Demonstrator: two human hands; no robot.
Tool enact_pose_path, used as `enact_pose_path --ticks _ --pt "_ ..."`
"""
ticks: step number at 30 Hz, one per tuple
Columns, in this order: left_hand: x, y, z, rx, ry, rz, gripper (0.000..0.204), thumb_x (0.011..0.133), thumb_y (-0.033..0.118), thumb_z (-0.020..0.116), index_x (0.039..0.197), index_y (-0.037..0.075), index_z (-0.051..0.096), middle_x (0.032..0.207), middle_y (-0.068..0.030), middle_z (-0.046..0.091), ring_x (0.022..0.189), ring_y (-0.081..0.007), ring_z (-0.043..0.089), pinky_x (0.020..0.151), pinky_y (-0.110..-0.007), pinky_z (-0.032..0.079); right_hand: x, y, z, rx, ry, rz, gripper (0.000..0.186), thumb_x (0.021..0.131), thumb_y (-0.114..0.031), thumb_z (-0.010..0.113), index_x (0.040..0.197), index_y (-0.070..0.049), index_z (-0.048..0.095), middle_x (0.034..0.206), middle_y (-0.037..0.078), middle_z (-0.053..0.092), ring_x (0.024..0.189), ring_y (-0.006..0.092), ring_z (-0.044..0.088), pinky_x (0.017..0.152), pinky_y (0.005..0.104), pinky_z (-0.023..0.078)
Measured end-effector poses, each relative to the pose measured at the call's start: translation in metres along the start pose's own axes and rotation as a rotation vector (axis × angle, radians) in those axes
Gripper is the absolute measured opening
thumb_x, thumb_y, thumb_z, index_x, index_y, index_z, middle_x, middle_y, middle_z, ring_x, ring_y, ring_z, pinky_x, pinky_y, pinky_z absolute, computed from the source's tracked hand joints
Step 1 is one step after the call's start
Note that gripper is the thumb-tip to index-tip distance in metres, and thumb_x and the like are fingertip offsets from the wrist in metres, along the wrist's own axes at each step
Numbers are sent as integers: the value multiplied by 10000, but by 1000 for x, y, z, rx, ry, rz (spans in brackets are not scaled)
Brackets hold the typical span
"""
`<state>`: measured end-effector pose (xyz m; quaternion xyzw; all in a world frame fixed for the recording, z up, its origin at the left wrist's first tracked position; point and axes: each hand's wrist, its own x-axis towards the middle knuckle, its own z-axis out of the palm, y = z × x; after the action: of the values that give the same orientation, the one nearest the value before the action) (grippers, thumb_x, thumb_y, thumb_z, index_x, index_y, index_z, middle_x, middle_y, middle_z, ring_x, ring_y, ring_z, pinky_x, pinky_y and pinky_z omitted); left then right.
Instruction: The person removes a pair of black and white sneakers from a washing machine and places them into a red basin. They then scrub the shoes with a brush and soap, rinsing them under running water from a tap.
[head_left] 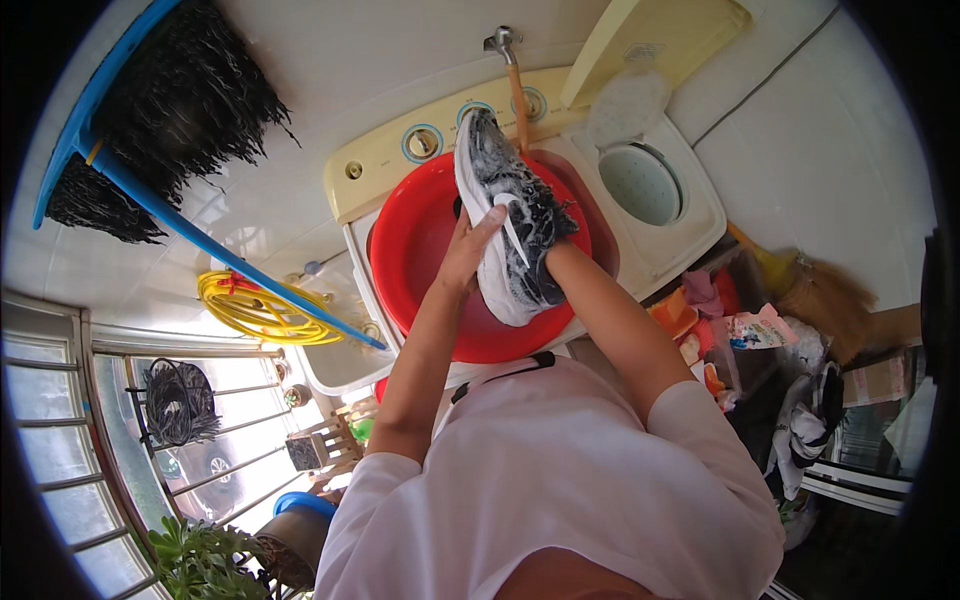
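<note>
A black sneaker (515, 195) with a white sole and a white side stripe is raised over a red basin (400, 290), toe pointing away from me. White suds streak its dark upper. My left hand (468, 248) grips the sole side, its thumb lying on the shoe near the stripe. From the right, my right forearm (600, 300) reaches to the shoe's collar. My right hand disappears at the shoe opening, so its fingers are hidden. The basin rests on top of a cream washing machine (345, 195).
Behind the basin is a tap (503, 42) with an orange hose. A spin tub (640, 185) stands with its lid raised at right. A blue-handled mop (240, 265) slants down at left, beside a coiled yellow hose (255, 310). Bags and a broom (825, 300) crowd the right.
</note>
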<state>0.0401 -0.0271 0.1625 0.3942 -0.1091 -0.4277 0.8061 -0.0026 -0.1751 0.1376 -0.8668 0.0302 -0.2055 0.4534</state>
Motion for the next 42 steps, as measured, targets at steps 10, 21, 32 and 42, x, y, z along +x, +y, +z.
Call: enact_pose_path --ticks 10,21,32,42 --pt "-5 -17 -43 -154 -55 36 750 949 439 679 1485 25 355 1333 -134 594 1157 -261 640 971 -402 545 -37 -38 15 277 -186 78 373 1001 -220 537 1331 -50 574 1287 168 609 1193 296 565 1062 402 438" --pt "3 3 -42 84 -4 176 754 973 545 571 1488 31 372 1390 -141 572 1231 -291 602 1040 -448 506 -44 -47 8 316 -137 111 375 1001 -229 534 1326 -49 575 1281 174 611 1193 300 565 1062 406 437" --pt "5 7 -32 -42 -5 -3 678 1014 500 534 1452 0 404 1290 -158 625 1120 -270 662 945 -423 565 -3 -17 32 49 14 -21 379 1022 -273 507 1325 -54 570 1232 150 632 1114 260 609 977 376 503" --pt "-21 12 -29 33 97 186 749 989 573 519 1446 -10 408 1314 -151 615 1138 -270 654 982 -406 545 -19 -35 12 436 -242 169 381 1024 -273 510 1333 -56 565 1225 141 636 1094 250 619 951 367 517"
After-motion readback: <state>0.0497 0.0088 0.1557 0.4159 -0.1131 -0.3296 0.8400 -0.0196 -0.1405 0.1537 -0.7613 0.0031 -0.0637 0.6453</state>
